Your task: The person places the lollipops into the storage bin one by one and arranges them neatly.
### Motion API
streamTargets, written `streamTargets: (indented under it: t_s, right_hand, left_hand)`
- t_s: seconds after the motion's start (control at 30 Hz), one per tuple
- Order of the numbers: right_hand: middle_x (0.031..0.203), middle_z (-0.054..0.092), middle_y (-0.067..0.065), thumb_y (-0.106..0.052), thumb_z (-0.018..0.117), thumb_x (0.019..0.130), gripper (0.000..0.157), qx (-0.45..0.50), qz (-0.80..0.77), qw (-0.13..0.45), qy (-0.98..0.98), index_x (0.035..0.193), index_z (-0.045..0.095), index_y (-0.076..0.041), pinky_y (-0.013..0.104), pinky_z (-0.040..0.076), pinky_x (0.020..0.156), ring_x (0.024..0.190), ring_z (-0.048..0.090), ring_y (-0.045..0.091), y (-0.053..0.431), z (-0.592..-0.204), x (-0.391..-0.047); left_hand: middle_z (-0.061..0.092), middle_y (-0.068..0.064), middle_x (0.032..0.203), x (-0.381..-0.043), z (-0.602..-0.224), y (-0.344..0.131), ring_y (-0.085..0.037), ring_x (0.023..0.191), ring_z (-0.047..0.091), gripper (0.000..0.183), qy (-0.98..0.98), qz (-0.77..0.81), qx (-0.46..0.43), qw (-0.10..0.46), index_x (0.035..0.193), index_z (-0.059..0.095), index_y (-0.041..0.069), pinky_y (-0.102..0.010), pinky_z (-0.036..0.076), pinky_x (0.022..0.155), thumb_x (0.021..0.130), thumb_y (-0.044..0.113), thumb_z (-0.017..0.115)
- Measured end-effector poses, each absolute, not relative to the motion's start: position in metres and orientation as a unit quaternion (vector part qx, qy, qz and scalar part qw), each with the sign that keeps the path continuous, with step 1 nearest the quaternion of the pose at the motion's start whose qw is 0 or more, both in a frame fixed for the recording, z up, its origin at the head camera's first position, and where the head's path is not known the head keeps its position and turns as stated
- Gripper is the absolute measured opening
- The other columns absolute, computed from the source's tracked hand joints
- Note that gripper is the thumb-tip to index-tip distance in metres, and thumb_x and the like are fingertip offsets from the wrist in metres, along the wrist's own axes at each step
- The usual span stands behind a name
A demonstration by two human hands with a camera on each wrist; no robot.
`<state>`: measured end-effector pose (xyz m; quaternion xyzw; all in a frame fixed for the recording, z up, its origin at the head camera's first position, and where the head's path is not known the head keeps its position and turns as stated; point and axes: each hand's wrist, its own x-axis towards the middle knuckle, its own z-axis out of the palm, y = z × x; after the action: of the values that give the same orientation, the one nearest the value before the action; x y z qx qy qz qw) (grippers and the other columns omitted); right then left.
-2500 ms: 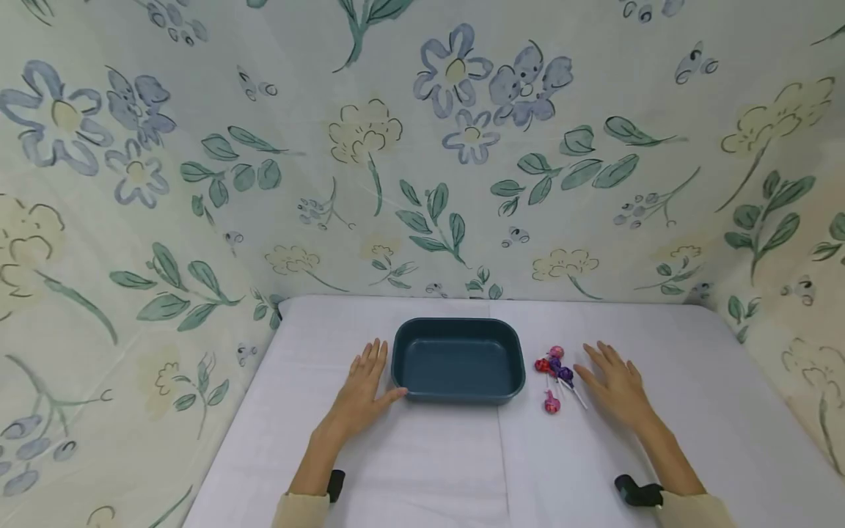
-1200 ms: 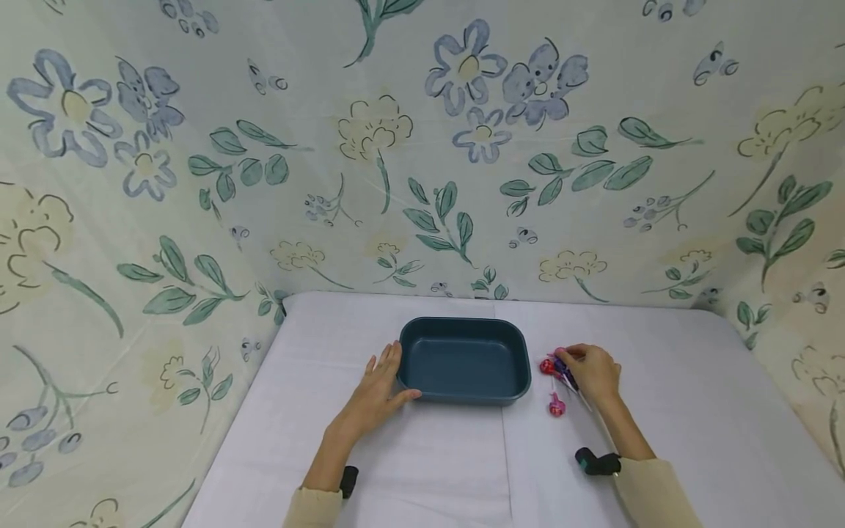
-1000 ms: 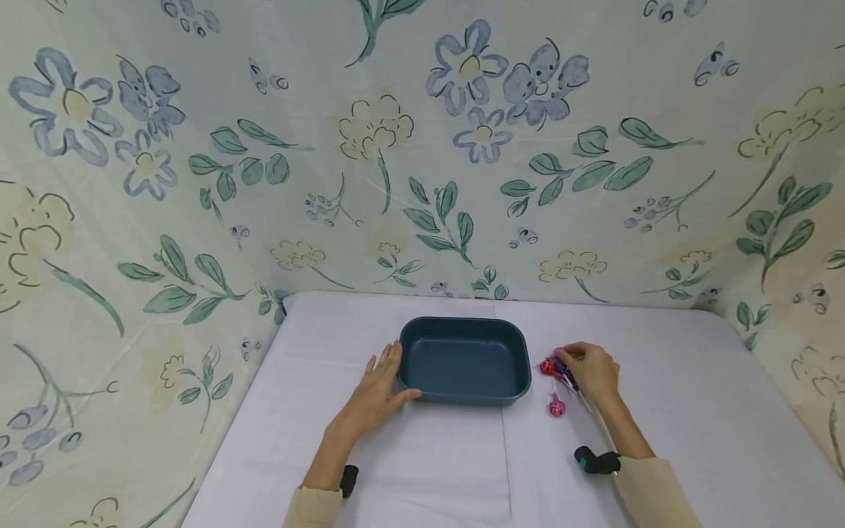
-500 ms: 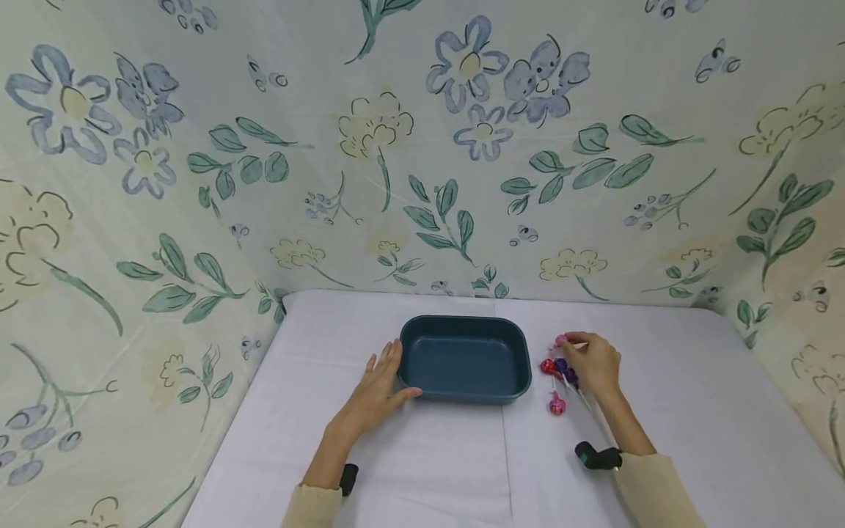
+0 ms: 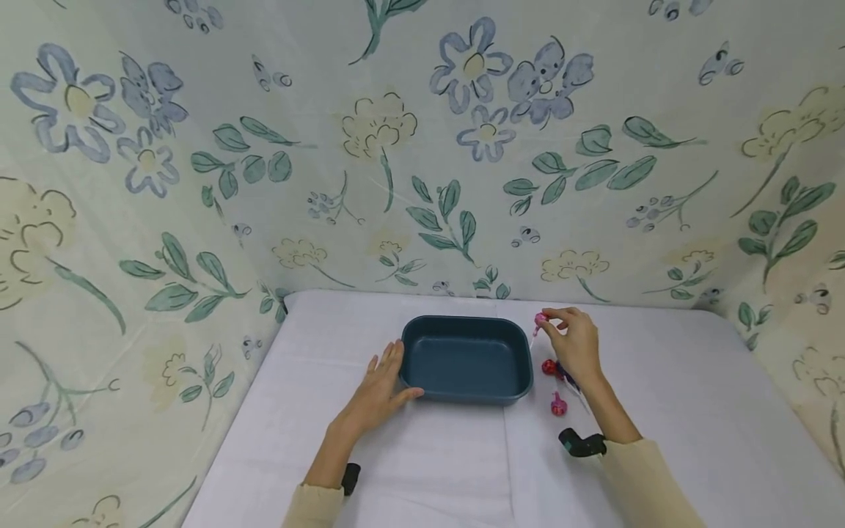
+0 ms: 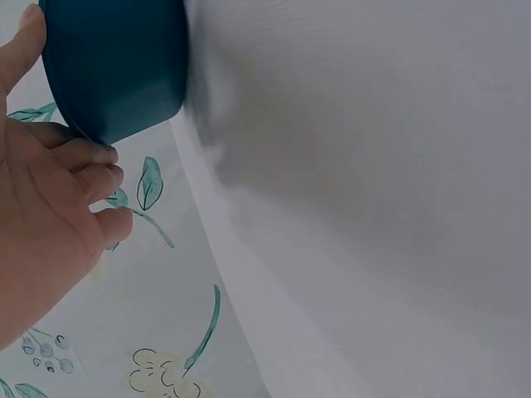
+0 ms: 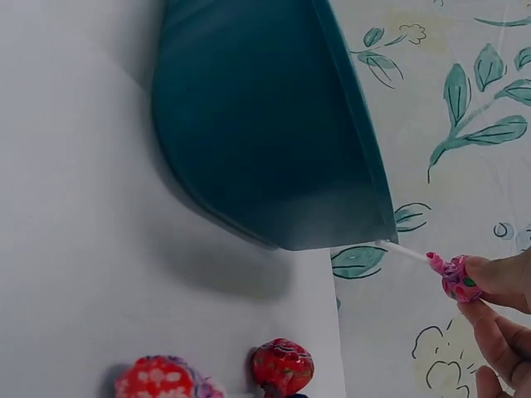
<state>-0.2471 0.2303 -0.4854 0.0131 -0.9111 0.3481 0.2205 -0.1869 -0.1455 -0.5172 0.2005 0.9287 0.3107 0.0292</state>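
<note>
My right hand (image 5: 577, 348) pinches a pink-wrapped lollipop (image 5: 540, 320) by its head between thumb and fingertips. In the right wrist view the lollipop's white stick (image 7: 405, 249) points at the corner of the dark blue-green rectangular tray (image 5: 465, 363). Nothing lies inside the tray. Beside the tray's left end is my left hand (image 5: 372, 392), fingers extended along the wall and thumb at the near rim. Below my right hand lie a red lollipop (image 5: 549, 367), another pink one (image 5: 558, 405) and dark purple wrapping (image 5: 571, 383) partly covered by the hand.
A white cloth (image 5: 422, 462) covers the table under everything. Behind and at both sides hangs a floral curtain (image 5: 297, 183). Dark wrist devices (image 5: 582, 444) sit near both cream sleeves (image 5: 650, 484).
My right hand reached into the lollipops, took the pink one at the back, lifted it and carried it left to the tray's far right corner. The left hand stays at the tray.
</note>
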Motion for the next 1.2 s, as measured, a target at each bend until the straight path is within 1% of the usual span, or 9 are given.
streamTargets:
  t_s: [0.13,0.2,0.37,0.5,0.67,0.83,0.97,1.07,1.2]
  right_hand:
    - [0.11,0.069,0.027,-0.009,0.076,0.094,0.026,0.033,0.339,0.231,-0.911,0.116,0.075,0.004,0.05,0.035,0.087,0.094,0.056,0.038,0.227,-0.483,-0.251]
    - [0.11,0.069,0.027,-0.008,0.076,0.094,0.025,0.042,0.334,0.239,-0.911,0.116,0.075,0.004,0.053,0.035,0.089,0.094,0.057,0.039,0.228,-0.482,-0.254]
    - [0.113,0.069,0.026,-0.009,0.074,0.095,0.026,0.044,0.344,0.235,-0.908,0.118,0.075,0.003,0.045,0.038,0.084,0.095,0.057,0.038,0.233,-0.476,-0.26]
    - [0.116,0.069,0.025,-0.013,0.074,0.097,0.028,0.041,0.361,0.213,-0.907,0.121,0.075,0.001,0.037,0.04,0.078,0.097,0.058,0.037,0.23,-0.472,-0.26]
    - [0.116,0.071,0.022,-0.017,0.074,0.097,0.029,0.054,0.378,0.192,-0.904,0.121,0.075,0.0,0.032,0.041,0.074,0.097,0.059,0.035,0.219,-0.471,-0.261]
    - [0.116,0.072,0.019,-0.019,0.075,0.097,0.03,0.072,0.395,0.166,-0.901,0.122,0.075,-0.002,0.028,0.042,0.071,0.096,0.06,0.032,0.198,-0.472,-0.262]
    - [0.11,0.073,0.017,-0.017,0.077,0.094,0.027,0.092,0.409,0.151,-0.895,0.118,0.078,-0.004,0.026,0.041,0.067,0.088,0.06,0.027,0.176,-0.476,-0.265]
    - [0.102,0.072,0.017,-0.018,0.078,0.094,0.026,0.101,0.418,0.128,-0.894,0.115,0.079,-0.003,0.025,0.041,0.067,0.081,0.058,0.022,0.156,-0.481,-0.266]
    - [0.103,0.073,0.015,-0.02,0.078,0.094,0.027,0.107,0.421,0.084,-0.897,0.114,0.079,-0.003,0.024,0.042,0.065,0.076,0.056,0.016,0.129,-0.489,-0.263]
  left_hand:
    - [0.013,-0.023,0.172,-0.187,-0.516,-0.144,-0.038,0.162,0.012,0.099,0.928,0.311,0.202,0.03,0.164,0.011,-0.005,-0.062,0.009,0.13,0.1,0.05,0.063]
    - [0.013,-0.023,0.172,-0.187,-0.515,-0.144,-0.038,0.162,0.011,0.099,0.928,0.31,0.202,0.031,0.164,0.011,-0.005,-0.061,0.009,0.131,0.1,0.05,0.063]
    - [0.012,-0.023,0.173,-0.187,-0.514,-0.144,-0.038,0.162,0.011,0.1,0.929,0.307,0.202,0.032,0.164,0.009,-0.004,-0.061,0.009,0.13,0.1,0.05,0.063]
    - [0.012,-0.023,0.173,-0.187,-0.514,-0.144,-0.039,0.162,0.011,0.1,0.93,0.306,0.201,0.033,0.164,0.009,-0.004,-0.061,0.009,0.131,0.1,0.05,0.063]
    - [0.012,-0.023,0.173,-0.187,-0.515,-0.145,-0.039,0.162,0.011,0.099,0.93,0.306,0.201,0.032,0.164,0.01,-0.005,-0.062,0.01,0.13,0.1,0.049,0.064]
    - [0.009,-0.02,0.173,-0.187,-0.514,-0.145,-0.037,0.162,0.01,0.1,0.931,0.302,0.201,0.036,0.164,0.007,-0.004,-0.061,0.009,0.131,0.1,0.05,0.063]
    - [0.011,-0.022,0.172,-0.188,-0.514,-0.145,-0.039,0.162,0.011,0.1,0.93,0.305,0.202,0.033,0.163,0.009,-0.005,-0.063,0.01,0.13,0.1,0.049,0.064]
    - [0.014,-0.025,0.172,-0.187,-0.515,-0.144,-0.041,0.161,0.013,0.099,0.929,0.308,0.202,0.029,0.163,0.011,-0.007,-0.064,0.01,0.129,0.1,0.048,0.064]
    - [0.015,-0.025,0.171,-0.187,-0.516,-0.144,-0.041,0.161,0.013,0.099,0.93,0.308,0.199,0.03,0.163,0.012,-0.007,-0.064,0.01,0.129,0.1,0.048,0.064]
